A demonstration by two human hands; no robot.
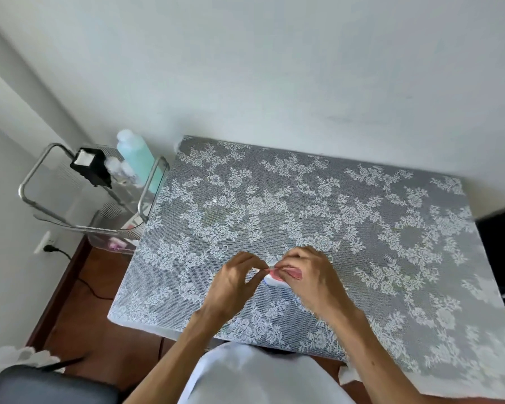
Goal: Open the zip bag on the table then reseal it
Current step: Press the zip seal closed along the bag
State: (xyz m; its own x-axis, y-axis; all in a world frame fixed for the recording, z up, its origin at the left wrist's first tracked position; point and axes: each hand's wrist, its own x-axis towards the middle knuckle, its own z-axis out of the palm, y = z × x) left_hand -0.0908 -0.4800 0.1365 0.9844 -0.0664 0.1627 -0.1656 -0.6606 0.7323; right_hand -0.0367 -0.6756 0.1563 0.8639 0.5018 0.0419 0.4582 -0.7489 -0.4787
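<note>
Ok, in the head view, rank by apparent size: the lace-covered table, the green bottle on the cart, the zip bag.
1. Lace-covered table: by far the largest.
2. Green bottle: mid-sized, though it stands farther away.
3. Zip bag: smallest as seen, but the left hand and right hand pinching it hide much of it.

The person's left hand [233, 282] and right hand [306, 275] are bare, as are both forearms, with no sleeves showing. A pale bluish-white garment [254, 374] covers the lap.
</note>
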